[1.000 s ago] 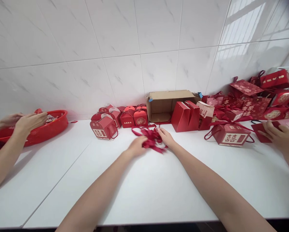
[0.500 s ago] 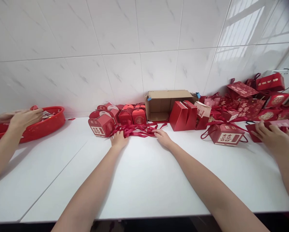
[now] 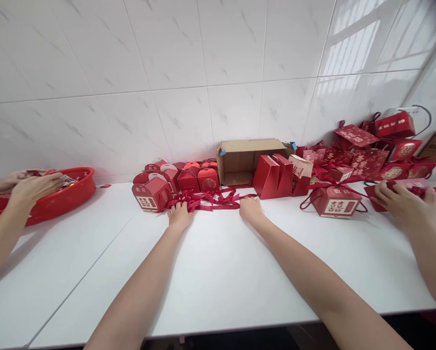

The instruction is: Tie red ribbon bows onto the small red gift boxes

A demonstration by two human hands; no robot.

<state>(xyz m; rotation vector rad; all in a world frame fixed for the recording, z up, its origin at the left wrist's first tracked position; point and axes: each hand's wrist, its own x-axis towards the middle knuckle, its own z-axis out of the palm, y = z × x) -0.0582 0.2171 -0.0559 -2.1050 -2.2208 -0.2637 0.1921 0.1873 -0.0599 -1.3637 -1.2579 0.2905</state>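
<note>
A bundle of dark red ribbons (image 3: 212, 198) lies stretched along the white table (image 3: 218, 272), in front of the boxes by the wall. My left hand (image 3: 180, 215) rests on the ribbons' left end, fingers curled down on them. My right hand (image 3: 250, 209) presses on their right end, fingers bent over the ribbon. Just left of my left hand stands a small red house-shaped gift box (image 3: 151, 195).
More small red gift boxes (image 3: 198, 178) and an open cardboard carton (image 3: 244, 160) line the tiled wall. Folded red boxes (image 3: 276, 176) and a heap of red gift bags (image 3: 371, 158) lie right. Another person's hands (image 3: 31, 187) reach a red basket (image 3: 62, 194); a third person's hand (image 3: 400, 204) handles a box.
My hands moved apart and drew the bunched ribbons out into a line, pushing them back toward the boxes. My left hand went left, next to the house-shaped box.
</note>
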